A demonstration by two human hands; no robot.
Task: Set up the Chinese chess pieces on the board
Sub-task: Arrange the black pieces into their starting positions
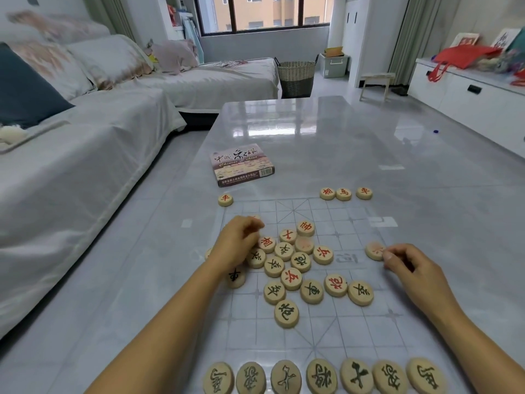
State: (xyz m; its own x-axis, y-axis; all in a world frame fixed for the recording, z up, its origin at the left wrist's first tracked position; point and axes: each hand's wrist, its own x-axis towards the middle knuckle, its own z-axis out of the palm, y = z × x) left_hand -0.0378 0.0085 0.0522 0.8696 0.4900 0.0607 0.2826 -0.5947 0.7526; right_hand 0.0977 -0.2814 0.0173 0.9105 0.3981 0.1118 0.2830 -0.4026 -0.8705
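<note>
Chess pieces (pixel 291 278) — round pale wooden discs, red or dark characters.

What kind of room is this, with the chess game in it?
Probably a living room in a home: a long covered sofa beside a low glossy table, and a big window at the back.

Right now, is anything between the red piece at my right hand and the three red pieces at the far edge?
Nothing visible. Bare board grid runs from the red piece at your right hand to those three far pieces; the loose pile lies off to the left.
</note>
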